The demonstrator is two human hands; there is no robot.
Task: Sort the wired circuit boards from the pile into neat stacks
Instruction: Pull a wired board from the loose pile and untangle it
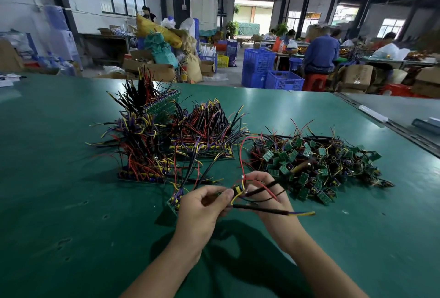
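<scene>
Left hand (202,204) and right hand (269,196) are held close together, both clamped on one wired circuit board (238,189) above the green table (71,202), near the pile (314,166)

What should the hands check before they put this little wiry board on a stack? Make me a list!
1. Board held firmly: left hand and right hand both grip the wired board: ok.
2. Wires gathered together: they splay several ways: not ok.
3. Red wire free of the pile: it loops up beside it: cannot tell.
4. Stack within reach: small stack sits right by the left hand: ok.
5. Board facing like the stacked ones: too small to see: cannot tell.
</scene>
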